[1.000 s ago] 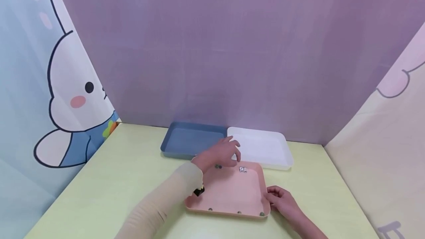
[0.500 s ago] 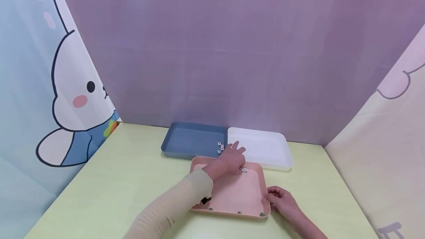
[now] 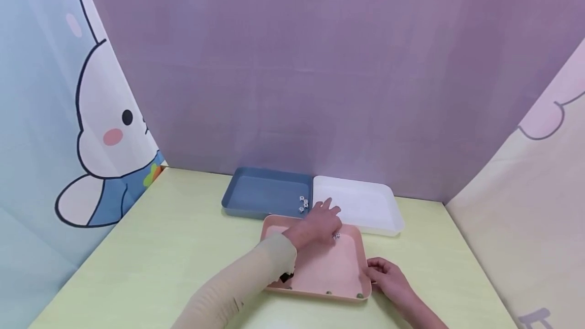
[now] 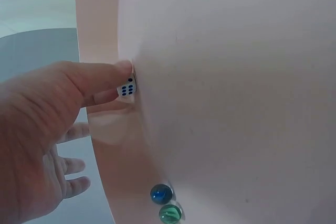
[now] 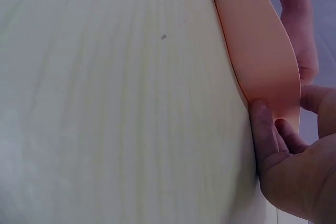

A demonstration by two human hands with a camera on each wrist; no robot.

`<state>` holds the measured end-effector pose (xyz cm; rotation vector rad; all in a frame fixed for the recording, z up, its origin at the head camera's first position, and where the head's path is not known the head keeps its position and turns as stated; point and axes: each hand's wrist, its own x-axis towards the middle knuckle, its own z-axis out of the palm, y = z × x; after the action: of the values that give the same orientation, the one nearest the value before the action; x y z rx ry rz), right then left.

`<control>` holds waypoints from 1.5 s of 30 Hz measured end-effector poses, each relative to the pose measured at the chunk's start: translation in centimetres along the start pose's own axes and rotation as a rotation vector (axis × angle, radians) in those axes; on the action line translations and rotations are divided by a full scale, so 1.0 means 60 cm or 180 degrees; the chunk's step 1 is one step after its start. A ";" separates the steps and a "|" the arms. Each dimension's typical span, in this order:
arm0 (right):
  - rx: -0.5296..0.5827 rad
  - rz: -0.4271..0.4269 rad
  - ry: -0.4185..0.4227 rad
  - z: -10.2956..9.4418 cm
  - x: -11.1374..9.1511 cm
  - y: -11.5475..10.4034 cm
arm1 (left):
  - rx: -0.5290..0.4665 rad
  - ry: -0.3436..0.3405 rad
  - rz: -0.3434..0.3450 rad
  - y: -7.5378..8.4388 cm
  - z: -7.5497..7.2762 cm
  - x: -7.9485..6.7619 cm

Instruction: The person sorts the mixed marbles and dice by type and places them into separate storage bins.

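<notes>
Over the far edge of the pink tray, my left hand reaches in. Its thumb and a finger pinch a white die with dark pips at the tray's wall; the other fingers stretch out past the rim. Small white dice show beside these fingers in the head view. A blue marble and a green marble lie along the same wall in the left wrist view. My right hand holds the tray's right side, thumb and fingers on its wall.
Behind the pink tray stand a blue tray, with several dice at its right end, and a white tray. Marbles lie along the pink tray's near wall. A purple curtain closes off the back of the table.
My left hand has moved right and lowered to the dice at the pink tray's far wall. Dice in the blue tray, hidden behind the hand earlier, now show. My right hand stays put.
</notes>
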<state>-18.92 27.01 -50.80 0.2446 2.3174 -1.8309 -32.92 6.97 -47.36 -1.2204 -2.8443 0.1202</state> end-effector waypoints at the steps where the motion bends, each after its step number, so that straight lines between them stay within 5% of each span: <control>1: -0.0004 0.0000 -0.0003 0.002 0.000 0.000 | 0.0026 -0.0010 0.0003 0.000 0.001 -0.001; 9: 0.0030 0.0012 0.0002 0.010 0.010 -0.010 | 0.0224 0.0033 -0.0013 -0.010 0.000 -0.006; 22: -0.0112 0.0008 0.0120 0.015 0.017 -0.005 | -0.0340 0.0061 0.0111 -0.035 -0.014 -0.020; 28: -0.0045 0.0006 0.0056 0.010 0.021 -0.001 | -0.0982 0.0206 0.0265 -0.048 -0.024 -0.023; 32: -0.0057 0.0046 0.0065 0.009 0.024 -0.001 | -0.1584 0.0360 0.0222 -0.064 -0.032 -0.031; 45: -0.0064 0.0040 0.0098 0.003 0.023 -0.005 | -0.2778 0.0816 0.0162 -0.122 -0.058 -0.055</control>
<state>-20.35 26.80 -50.87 0.2859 2.3480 -1.8096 -35.68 -0.30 -43.30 -1.2533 -2.6593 -1.2849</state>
